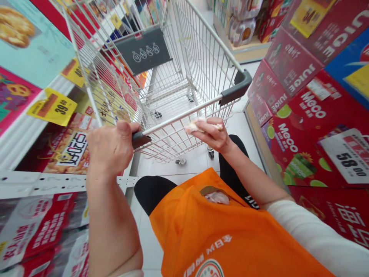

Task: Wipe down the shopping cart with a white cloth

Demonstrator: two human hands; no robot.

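A wire shopping cart [207, 61] with grey plastic handle corners stands in front of me, its basket showing bare wire. My left hand [111, 148] is wrapped around the left end of the handle, beside the dark grip piece [141, 140]. Held in my right hand [215, 136] is a crumpled white cloth or tissue [198, 125], close against the cart's near bar. Whether the cloth touches the bar I cannot tell. An orange apron [196, 227] covers my lap, with something whitish [217, 197] in its pocket.
Shelves with packaged food and yellow price tags [53, 107] run close along the left. Stacked red drink cartons [300, 142] line the right side. Bottled packs [242, 29] sit on a low platform ahead. White floor tiles [161, 168] show under the cart.
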